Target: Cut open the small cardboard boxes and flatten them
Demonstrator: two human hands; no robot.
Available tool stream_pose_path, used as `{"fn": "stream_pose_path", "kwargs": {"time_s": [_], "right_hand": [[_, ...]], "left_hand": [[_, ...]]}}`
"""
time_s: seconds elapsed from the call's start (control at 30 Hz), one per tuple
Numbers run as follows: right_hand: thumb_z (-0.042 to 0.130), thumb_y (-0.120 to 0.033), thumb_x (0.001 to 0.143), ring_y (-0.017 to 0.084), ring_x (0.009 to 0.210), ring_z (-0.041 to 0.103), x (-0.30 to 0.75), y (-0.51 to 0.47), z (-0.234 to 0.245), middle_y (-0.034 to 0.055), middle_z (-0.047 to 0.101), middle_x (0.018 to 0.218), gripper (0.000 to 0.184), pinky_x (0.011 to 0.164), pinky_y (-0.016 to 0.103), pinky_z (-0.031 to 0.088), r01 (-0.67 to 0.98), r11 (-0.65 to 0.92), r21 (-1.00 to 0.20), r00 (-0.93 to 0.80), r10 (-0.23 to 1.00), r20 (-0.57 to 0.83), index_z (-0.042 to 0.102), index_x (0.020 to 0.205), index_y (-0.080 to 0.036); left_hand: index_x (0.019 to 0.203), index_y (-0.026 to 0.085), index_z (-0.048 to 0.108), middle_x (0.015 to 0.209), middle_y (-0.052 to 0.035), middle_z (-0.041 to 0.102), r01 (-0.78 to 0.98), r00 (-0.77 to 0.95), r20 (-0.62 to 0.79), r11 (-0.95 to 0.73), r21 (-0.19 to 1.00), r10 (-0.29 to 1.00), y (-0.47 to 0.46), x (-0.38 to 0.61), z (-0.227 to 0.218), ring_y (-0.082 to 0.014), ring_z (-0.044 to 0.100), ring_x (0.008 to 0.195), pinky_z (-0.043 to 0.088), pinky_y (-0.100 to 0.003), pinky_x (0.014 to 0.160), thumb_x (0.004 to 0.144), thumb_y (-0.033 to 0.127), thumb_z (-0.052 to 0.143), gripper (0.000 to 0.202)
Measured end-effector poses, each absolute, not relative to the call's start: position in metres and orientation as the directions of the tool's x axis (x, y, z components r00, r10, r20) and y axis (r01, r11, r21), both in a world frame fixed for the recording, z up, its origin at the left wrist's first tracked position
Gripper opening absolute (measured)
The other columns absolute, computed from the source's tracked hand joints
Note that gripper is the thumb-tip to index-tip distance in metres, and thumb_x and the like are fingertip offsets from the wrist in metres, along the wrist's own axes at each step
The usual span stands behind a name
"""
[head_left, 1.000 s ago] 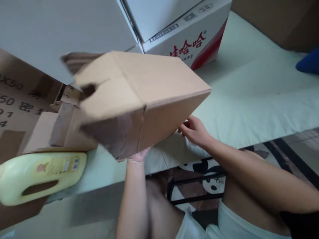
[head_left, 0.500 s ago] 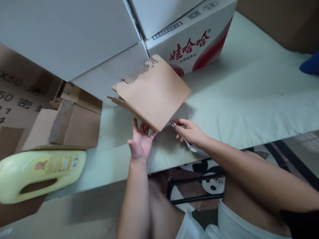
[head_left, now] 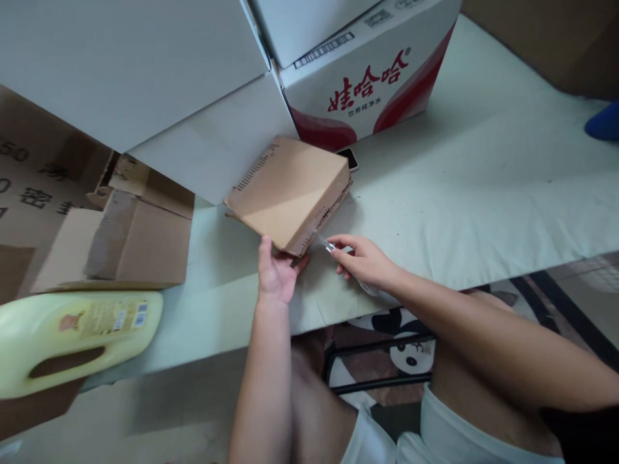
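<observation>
A small flat brown cardboard box [head_left: 293,190] with a torn, corrugated far-left edge is tilted over the table. My left hand [head_left: 279,277] holds it at the near corner, thumb at the edge and the other fingers partly hidden under it. In my right hand [head_left: 360,261] is a utility knife [head_left: 329,246], its blade out and pointing at the box's near right side. The blade tip is at or very near that side; I cannot tell whether it cuts in. Most of the knife's handle is hidden by my fingers.
A white carton with red lettering [head_left: 358,96] stands behind the box, with a phone [head_left: 351,158] at its foot. At left are an opened cardboard box [head_left: 155,248] and a yellow bottle [head_left: 116,341]. A blue object [head_left: 602,122] is at the right edge of the pale-green table cover [head_left: 483,212].
The cardboard box has come lower and tipped, so its near right side now shows and the phone is uncovered. My left hand has closed on its corner; the knife blade has moved left.
</observation>
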State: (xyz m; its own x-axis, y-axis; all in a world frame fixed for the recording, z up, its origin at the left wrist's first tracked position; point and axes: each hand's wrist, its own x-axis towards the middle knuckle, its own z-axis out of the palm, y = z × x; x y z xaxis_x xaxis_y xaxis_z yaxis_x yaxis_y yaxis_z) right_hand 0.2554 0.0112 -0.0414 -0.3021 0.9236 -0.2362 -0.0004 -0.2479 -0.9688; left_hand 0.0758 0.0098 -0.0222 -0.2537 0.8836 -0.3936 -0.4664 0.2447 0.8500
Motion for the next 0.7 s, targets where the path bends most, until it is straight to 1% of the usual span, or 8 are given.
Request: {"fn": "stream_pose_path", "kwargs": {"time_s": [0.07,0.13,0.23,0.33,0.47,0.57,0.63,0.7], "right_hand": [[0.06,-0.019,0.086,0.006,0.052,0.06,0.254,0.01,-0.043,0.0036,0.065,0.092,0.023,0.039,0.017,0.05,0.009,-0.231,-0.973,-0.302,0.927,-0.223,0.067,0.107,-0.018],[0.059,-0.02,0.086,0.007,0.052,0.061,0.254,0.009,-0.045,0.004,0.064,0.093,0.022,0.039,0.017,0.051,0.006,-0.193,-0.981,-0.295,0.937,-0.186,0.066,0.107,-0.019],[0.056,-0.019,0.088,0.006,0.051,0.059,0.254,0.01,-0.045,0.0035,0.063,0.092,0.022,0.039,0.016,0.051,0.013,-0.163,-0.986,-0.28,0.947,-0.16,0.065,0.108,-0.018],[0.053,-0.018,0.089,0.005,0.048,0.057,0.254,0.01,-0.042,0.0033,0.062,0.091,0.024,0.039,0.017,0.051,0.042,-0.183,-0.982,-0.257,0.948,-0.188,0.063,0.11,-0.017],[0.053,-0.019,0.089,0.007,0.046,0.057,0.253,0.011,-0.037,0.0019,0.062,0.081,0.025,0.041,0.02,0.052,0.068,-0.222,-0.973,-0.252,0.94,-0.232,0.061,0.112,-0.016],[0.053,-0.021,0.089,0.008,0.045,0.058,0.252,0.01,-0.036,0.0005,0.062,0.075,0.02,0.041,0.02,0.051,0.1,-0.201,-0.975,-0.255,0.942,-0.22,0.062,0.106,-0.017],[0.051,-0.022,0.09,0.007,0.045,0.059,0.251,0.009,-0.036,0.0015,0.062,0.078,0.016,0.042,0.02,0.051,0.137,-0.166,-0.977,-0.251,0.948,-0.197,0.062,0.101,-0.017],[0.05,-0.022,0.091,0.006,0.047,0.06,0.251,0.008,-0.036,0.0035,0.061,0.087,0.015,0.043,0.019,0.051,0.165,-0.136,-0.977,-0.244,0.954,-0.175,0.061,0.099,-0.016]], "left_hand": [[0.113,0.029,0.06,0.103,-0.0055,0.065,-0.445,-0.256,-0.395,0.255,0.858,0.882,0.011,0.077,-0.024,-0.0229,0.064,0.088,0.055,-0.037,0.072,0.067,0.058,0.071,0.055],[0.113,0.028,0.06,0.1,-0.0047,0.066,-0.445,-0.258,-0.382,0.242,0.862,0.887,0.012,0.077,-0.025,-0.022,0.064,0.085,0.054,-0.037,0.073,0.068,0.054,0.071,0.053],[0.113,0.026,0.061,0.1,-0.0057,0.067,-0.471,-0.259,-0.384,0.231,0.851,0.886,0.011,0.075,-0.025,-0.0238,0.065,0.084,0.055,-0.039,0.073,0.069,0.057,0.066,0.053],[0.114,0.025,0.062,0.101,-0.0074,0.068,-0.492,-0.245,-0.397,0.239,0.837,0.884,0.01,0.074,-0.025,-0.0257,0.066,0.086,0.055,-0.041,0.073,0.069,0.059,0.062,0.057],[0.116,0.026,0.063,0.102,-0.0067,0.07,-0.483,-0.236,-0.373,0.225,0.846,0.897,0.008,0.075,-0.026,-0.0258,0.067,0.086,0.055,-0.043,0.076,0.069,0.056,0.063,0.055],[0.116,0.025,0.064,0.102,-0.0072,0.071,-0.484,-0.21,-0.346,0.211,0.85,0.914,0.006,0.078,-0.028,-0.0267,0.067,0.088,0.054,-0.044,0.079,0.069,0.056,0.063,0.056],[0.115,0.025,0.064,0.101,-0.0067,0.072,-0.491,-0.235,-0.309,0.162,0.856,0.922,0.006,0.082,-0.029,-0.0263,0.067,0.088,0.053,-0.044,0.081,0.069,0.054,0.064,0.054],[0.111,0.024,0.065,0.101,-0.0062,0.072,-0.498,-0.285,-0.255,0.085,0.863,0.924,0.007,0.085,-0.03,-0.0255,0.067,0.088,0.053,-0.042,0.081,0.069,0.053,0.063,0.051]]}}
